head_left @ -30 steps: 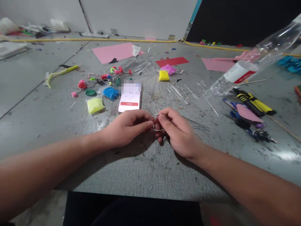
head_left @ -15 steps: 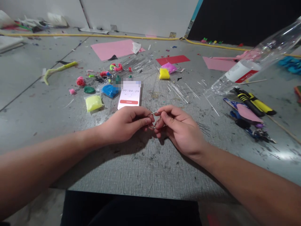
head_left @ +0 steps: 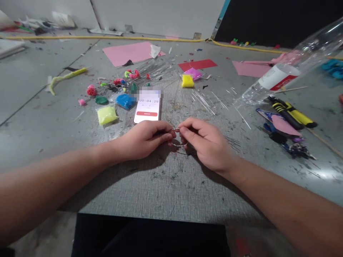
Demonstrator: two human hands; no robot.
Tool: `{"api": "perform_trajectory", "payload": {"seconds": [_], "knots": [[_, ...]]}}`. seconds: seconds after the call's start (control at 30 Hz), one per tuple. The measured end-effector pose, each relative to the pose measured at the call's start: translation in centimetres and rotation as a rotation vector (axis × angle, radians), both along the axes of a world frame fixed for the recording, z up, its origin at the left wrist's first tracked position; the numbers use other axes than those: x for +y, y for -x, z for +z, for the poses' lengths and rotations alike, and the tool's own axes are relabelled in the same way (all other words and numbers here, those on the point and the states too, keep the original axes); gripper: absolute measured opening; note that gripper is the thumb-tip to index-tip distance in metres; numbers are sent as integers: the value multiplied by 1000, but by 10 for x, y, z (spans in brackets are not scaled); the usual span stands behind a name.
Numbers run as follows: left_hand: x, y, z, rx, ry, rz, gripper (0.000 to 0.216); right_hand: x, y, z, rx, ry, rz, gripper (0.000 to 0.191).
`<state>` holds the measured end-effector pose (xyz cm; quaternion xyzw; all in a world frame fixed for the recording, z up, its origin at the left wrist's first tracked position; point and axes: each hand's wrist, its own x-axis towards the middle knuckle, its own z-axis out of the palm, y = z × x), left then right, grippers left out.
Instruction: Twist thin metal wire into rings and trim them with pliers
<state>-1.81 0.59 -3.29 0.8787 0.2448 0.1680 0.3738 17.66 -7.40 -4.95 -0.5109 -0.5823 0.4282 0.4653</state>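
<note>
A thin twisted wire ring (head_left: 179, 145) spans the gap between my hands, just above the grey table. My left hand (head_left: 150, 140) pinches its left side between thumb and fingers. From the right, my right hand (head_left: 205, 142) grips the opposite side, thumb pressed to the forefinger near the top of the loop. The fingertips hide parts of the ring. Right behind my left hand lies a phone (head_left: 147, 107) with a running timer on its screen. A few loose dark wires (head_left: 232, 143) rest beside my right hand.
Packets of yellow clay (head_left: 107, 115) and blue clay (head_left: 125, 101) lie left of the phone. Clear wires (head_left: 203, 101) are scattered behind my hands. On the right, a tilted plastic bottle (head_left: 278, 80) stands near yellow-black pliers (head_left: 291, 112). Pink paper (head_left: 125, 54) lies farther back.
My right thumb and fingers have shifted on the ring, closing near its top, and more of the lower curve now shows. My left hand keeps its pinch.
</note>
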Motion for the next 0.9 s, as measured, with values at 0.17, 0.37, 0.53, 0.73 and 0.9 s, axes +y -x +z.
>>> {"api": "perform_trajectory", "payload": {"seconds": [0.17,0.37,0.53,0.73,0.9], "knots": [[3,1,2,2,-26,-12,20,5,2,-8,348,195,42,19],[3,1,2,-4,-3,21,19,4,0,-3,222,135,3,21],[2,1,-1,-2,-68,77,19,1,1,2,137,78,-18,18],[-1,0,-1,-18,-110,69,19,3,2,4,107,78,-22,17],[-2,-1,1,-11,-108,70,20,5,-1,1,-15,60,3,16]]}}
